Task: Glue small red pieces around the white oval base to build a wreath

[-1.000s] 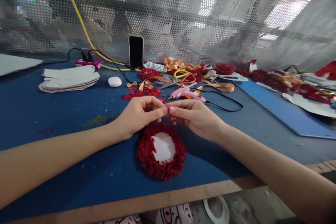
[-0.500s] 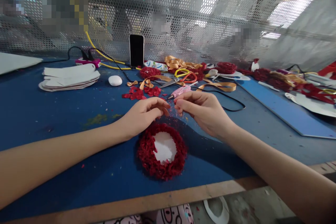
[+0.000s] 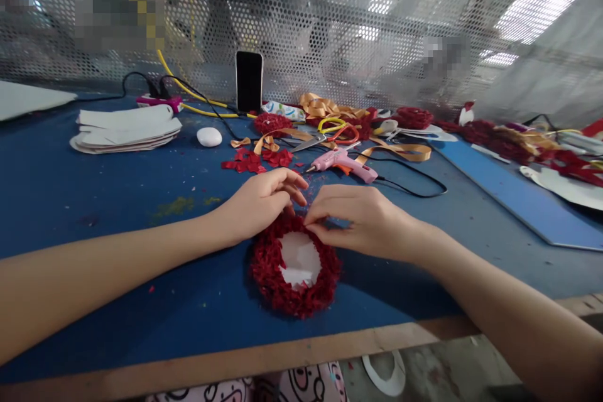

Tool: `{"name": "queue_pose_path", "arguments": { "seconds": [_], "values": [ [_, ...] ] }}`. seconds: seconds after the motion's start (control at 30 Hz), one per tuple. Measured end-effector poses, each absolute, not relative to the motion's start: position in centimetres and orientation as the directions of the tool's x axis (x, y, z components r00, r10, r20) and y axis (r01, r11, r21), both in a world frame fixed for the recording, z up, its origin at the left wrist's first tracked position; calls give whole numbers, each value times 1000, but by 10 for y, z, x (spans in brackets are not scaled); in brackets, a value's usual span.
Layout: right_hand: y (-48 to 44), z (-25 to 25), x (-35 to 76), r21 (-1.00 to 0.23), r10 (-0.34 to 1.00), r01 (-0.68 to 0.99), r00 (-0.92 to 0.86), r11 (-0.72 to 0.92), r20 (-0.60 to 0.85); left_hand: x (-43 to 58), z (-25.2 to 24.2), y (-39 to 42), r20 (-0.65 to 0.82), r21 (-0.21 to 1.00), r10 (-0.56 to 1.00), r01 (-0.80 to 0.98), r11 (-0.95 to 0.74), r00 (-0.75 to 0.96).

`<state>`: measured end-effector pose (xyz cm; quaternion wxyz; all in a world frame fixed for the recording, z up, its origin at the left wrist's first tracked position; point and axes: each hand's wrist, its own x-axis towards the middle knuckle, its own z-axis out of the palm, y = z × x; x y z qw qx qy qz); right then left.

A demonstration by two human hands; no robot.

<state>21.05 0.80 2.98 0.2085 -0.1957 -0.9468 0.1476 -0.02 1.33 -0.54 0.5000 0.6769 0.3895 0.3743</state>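
Observation:
A round white card ringed with ruffled red petals (image 3: 293, 267) lies on the blue table top (image 3: 94, 201) near its front edge. My left hand (image 3: 261, 204) rests at the ring's far left rim, fingers loosely curled and its tips touching the petals. My right hand (image 3: 360, 220) lies over the far right rim, its fingers pinched together at the inner edge of the petals; what they pinch is too small to make out. A pink glue gun (image 3: 342, 163) lies just beyond my hands.
Loose red petal pieces (image 3: 254, 160), gold ribbon (image 3: 400, 151), scissors (image 3: 325, 135), a white oval object (image 3: 208, 136) and a stack of white cards (image 3: 125, 132) sit farther back. A phone (image 3: 249, 81) leans against the perforated metal screen. More red work lies at the right.
Both hands came down from a raised pinch above the ring onto its far rim. The view shifted slightly.

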Motion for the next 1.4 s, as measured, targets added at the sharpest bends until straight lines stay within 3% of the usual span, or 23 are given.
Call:
{"name": "queue_pose_path", "arguments": {
  "seconds": [0.17, 0.6, 1.07, 1.4],
  "values": [
    [8, 28, 211, -204, 331, 281, -900, 938, 284, -1, -7, 13, 126, 968, 897, 145, -204, 423],
    [-4, 33, 204, -15, 336, 338, -925, 941, 176, 1, -3, 11, 131, 966, 902, 153, -210, 410],
    [-4, 28, 202, -144, 459, 437, -857, 888, 235, 2, -2, 10, 122, 969, 904, 150, -198, 409],
    [-7, 29, 196, -315, 578, 500, -778, 807, 248, 1, -4, 10, 126, 968, 906, 149, -201, 404]
  ]
}}
